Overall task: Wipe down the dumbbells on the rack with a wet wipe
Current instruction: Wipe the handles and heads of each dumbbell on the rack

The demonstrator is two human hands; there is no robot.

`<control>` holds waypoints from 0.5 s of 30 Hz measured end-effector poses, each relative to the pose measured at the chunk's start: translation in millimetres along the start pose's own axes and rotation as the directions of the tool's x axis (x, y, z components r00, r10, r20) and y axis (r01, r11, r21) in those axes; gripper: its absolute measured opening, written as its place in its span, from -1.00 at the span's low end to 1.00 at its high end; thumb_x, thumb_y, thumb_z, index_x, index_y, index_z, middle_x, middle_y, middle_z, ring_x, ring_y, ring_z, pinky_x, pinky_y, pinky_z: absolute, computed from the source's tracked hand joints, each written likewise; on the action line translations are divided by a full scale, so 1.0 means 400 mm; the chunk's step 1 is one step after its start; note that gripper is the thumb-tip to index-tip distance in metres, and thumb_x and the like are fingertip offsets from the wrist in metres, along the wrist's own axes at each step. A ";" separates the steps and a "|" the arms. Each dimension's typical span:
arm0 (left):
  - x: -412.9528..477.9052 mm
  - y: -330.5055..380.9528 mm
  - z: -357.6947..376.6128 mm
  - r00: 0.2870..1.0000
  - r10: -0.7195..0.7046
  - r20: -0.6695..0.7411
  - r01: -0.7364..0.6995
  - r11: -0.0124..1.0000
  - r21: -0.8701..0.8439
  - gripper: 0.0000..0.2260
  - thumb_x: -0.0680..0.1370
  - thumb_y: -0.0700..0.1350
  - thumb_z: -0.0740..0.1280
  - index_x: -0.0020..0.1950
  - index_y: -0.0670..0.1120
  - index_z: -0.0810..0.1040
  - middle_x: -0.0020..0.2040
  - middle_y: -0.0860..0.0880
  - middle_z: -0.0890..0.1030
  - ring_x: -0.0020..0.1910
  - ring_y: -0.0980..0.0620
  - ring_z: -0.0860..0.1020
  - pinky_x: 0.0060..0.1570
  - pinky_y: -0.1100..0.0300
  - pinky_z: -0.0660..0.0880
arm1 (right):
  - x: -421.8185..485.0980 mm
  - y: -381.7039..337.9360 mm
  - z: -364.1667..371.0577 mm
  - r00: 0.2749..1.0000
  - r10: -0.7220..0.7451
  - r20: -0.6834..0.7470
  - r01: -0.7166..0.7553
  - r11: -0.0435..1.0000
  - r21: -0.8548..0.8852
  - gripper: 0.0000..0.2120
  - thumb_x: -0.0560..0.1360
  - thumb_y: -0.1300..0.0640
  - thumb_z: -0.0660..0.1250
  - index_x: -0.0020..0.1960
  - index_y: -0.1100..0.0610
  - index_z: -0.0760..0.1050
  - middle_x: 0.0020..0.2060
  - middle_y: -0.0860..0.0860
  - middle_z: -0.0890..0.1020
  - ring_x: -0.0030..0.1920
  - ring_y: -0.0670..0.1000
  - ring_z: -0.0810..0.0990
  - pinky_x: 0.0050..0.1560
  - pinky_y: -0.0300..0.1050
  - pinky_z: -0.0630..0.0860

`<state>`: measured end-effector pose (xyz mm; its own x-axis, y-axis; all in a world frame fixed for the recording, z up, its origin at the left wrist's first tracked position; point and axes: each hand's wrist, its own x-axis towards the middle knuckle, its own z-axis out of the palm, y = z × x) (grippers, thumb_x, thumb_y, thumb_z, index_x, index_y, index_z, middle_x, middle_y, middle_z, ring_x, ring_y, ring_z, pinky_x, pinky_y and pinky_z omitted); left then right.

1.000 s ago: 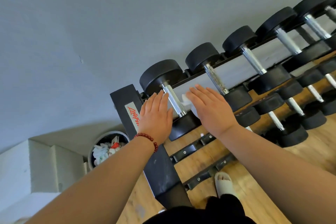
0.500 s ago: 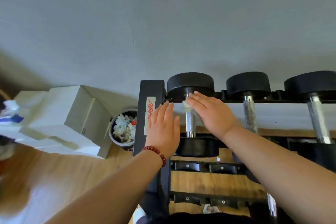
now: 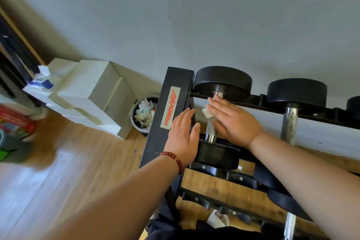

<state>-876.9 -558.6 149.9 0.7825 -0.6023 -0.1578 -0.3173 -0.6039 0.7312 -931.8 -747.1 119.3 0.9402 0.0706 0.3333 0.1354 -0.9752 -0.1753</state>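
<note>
At a black metal rack (image 3: 165, 107), the right hand (image 3: 233, 121), fingers straight, presses one folded white wet wipe (image 3: 207, 112) against the chrome handle of the end dumbbell (image 3: 223, 82). This is one of three round, matte-black-headed dumbbells showing on the top rail. The left hand (image 3: 183, 138) lies flat, fingers together, against the rack's end post.

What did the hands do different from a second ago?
The right hand slid the wet wipe along the end dumbbell's handle toward the far head. Nothing was grabbed or let go. The left hand stays flat at the rack's end post.
</note>
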 end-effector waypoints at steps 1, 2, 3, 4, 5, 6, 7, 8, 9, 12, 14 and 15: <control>0.003 -0.001 0.000 1.000 0.012 0.002 -0.012 1.000 0.008 -0.57 0.68 -0.01 0.07 0.56 0.01 0.16 0.55 0.06 0.18 0.52 0.14 0.08 0.41 0.29 -0.03 | -0.001 0.003 -0.002 1.000 -0.009 0.024 0.009 1.000 0.003 -0.56 0.58 0.03 0.15 0.34 0.24 0.49 0.35 0.16 0.49 0.39 0.16 0.43 0.31 0.13 0.34; 0.005 -0.001 0.001 1.000 0.017 0.005 -0.017 1.000 0.014 -0.57 0.68 -0.01 0.07 0.56 0.01 0.16 0.55 0.05 0.18 0.52 0.14 0.08 0.41 0.29 -0.02 | 0.003 0.008 -0.004 0.999 -0.023 0.036 0.023 1.000 0.002 -0.55 0.58 0.01 0.12 0.34 0.23 0.50 0.35 0.15 0.49 0.39 0.16 0.42 0.31 0.12 0.33; 0.006 -0.001 0.000 1.000 0.014 0.009 -0.015 1.000 0.016 -0.57 0.68 -0.01 0.07 0.56 0.01 0.16 0.55 0.06 0.18 0.52 0.13 0.08 0.42 0.27 -0.01 | 0.009 0.016 -0.004 0.999 -0.036 0.040 0.035 0.999 0.003 -0.55 0.58 0.02 0.10 0.34 0.22 0.49 0.35 0.15 0.50 0.38 0.17 0.43 0.31 0.13 0.33; 0.006 0.000 0.000 1.000 0.010 0.012 -0.010 1.000 0.015 -0.57 0.68 -0.01 0.07 0.56 0.01 0.16 0.55 0.06 0.18 0.52 0.13 0.08 0.43 0.25 0.00 | 0.017 0.023 -0.005 0.999 -0.034 0.039 0.034 0.999 0.006 -0.56 0.58 0.05 0.09 0.35 0.22 0.49 0.35 0.16 0.50 0.38 0.18 0.43 0.31 0.16 0.34; 0.005 0.001 0.000 1.000 0.006 0.017 -0.006 1.000 0.015 -0.57 0.68 -0.01 0.07 0.56 0.02 0.15 0.55 0.06 0.18 0.52 0.13 0.08 0.44 0.23 0.01 | 0.022 0.029 -0.004 0.999 -0.019 0.027 0.019 1.000 0.008 -0.57 0.58 0.08 0.09 0.35 0.23 0.48 0.35 0.16 0.50 0.37 0.18 0.43 0.29 0.18 0.35; 0.005 0.002 -0.001 1.000 0.005 0.021 -0.005 1.000 0.016 -0.57 0.68 -0.01 0.06 0.56 0.02 0.15 0.55 0.07 0.17 0.52 0.13 0.08 0.43 0.23 0.01 | 0.024 0.031 -0.002 1.000 -0.004 0.012 0.004 1.000 0.015 -0.58 0.57 0.11 0.11 0.35 0.24 0.48 0.34 0.17 0.50 0.37 0.18 0.43 0.28 0.20 0.36; 0.006 0.002 -0.002 1.000 0.006 0.023 -0.006 1.000 0.019 -0.57 0.68 -0.01 0.06 0.56 0.02 0.14 0.55 0.07 0.17 0.52 0.14 0.08 0.43 0.24 0.00 | 0.020 0.029 0.003 1.000 -0.006 -0.007 0.006 1.000 0.025 -0.60 0.55 0.15 0.15 0.34 0.24 0.48 0.33 0.18 0.51 0.37 0.17 0.43 0.28 0.20 0.37; 0.007 0.002 -0.003 1.000 0.010 0.024 -0.010 1.000 0.023 -0.57 0.68 -0.01 0.07 0.56 0.02 0.14 0.55 0.07 0.17 0.52 0.14 0.08 0.43 0.24 0.00 | 0.010 0.025 0.010 1.000 -0.028 -0.007 0.028 0.999 0.047 -0.60 0.54 0.18 0.19 0.34 0.24 0.48 0.33 0.17 0.51 0.37 0.16 0.41 0.29 0.20 0.36; 0.008 0.002 -0.003 1.000 0.013 0.025 -0.014 1.000 0.028 -0.56 0.68 -0.01 0.07 0.56 0.02 0.14 0.55 0.06 0.17 0.52 0.14 0.08 0.45 0.23 0.00 | -0.003 0.022 0.016 0.997 -0.073 0.006 0.072 0.995 0.071 -0.60 0.54 0.19 0.20 0.35 0.23 0.48 0.34 0.17 0.50 0.38 0.16 0.40 0.31 0.19 0.34; 0.009 0.003 -0.004 1.000 0.017 0.025 -0.018 0.999 0.037 -0.56 0.68 -0.01 0.07 0.56 0.01 0.15 0.55 0.06 0.18 0.52 0.13 0.08 0.48 0.19 0.02 | -0.015 0.038 0.011 0.982 -0.184 0.043 0.180 0.979 0.096 -0.60 0.56 0.20 0.17 0.37 0.21 0.46 0.36 0.15 0.48 0.39 0.17 0.39 0.33 0.21 0.34; 0.008 0.004 -0.003 1.000 0.009 0.025 -0.010 0.999 0.038 -0.56 0.68 -0.01 0.06 0.56 0.02 0.14 0.55 0.06 0.17 0.52 0.12 0.08 0.47 0.17 0.03 | 0.011 0.055 -0.003 0.993 -0.117 -0.011 0.117 0.991 0.065 -0.59 0.50 0.35 0.31 0.35 0.25 0.47 0.34 0.19 0.50 0.38 0.19 0.41 0.30 0.26 0.39; 0.008 0.004 -0.003 1.000 0.002 0.024 -0.003 0.999 0.038 -0.56 0.68 0.00 0.06 0.56 0.02 0.13 0.56 0.06 0.16 0.52 0.12 0.08 0.48 0.14 0.04 | 0.023 0.055 -0.009 0.997 -0.068 -0.040 0.070 0.997 0.046 -0.54 0.44 0.41 0.39 0.33 0.26 0.49 0.33 0.20 0.50 0.36 0.20 0.43 0.29 0.29 0.38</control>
<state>-874.4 -560.8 151.5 0.7686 -0.6162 -0.1721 -0.3401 -0.6214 0.7059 -921.4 -768.5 121.8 0.9156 0.1281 0.3811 0.2148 -0.9572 -0.1942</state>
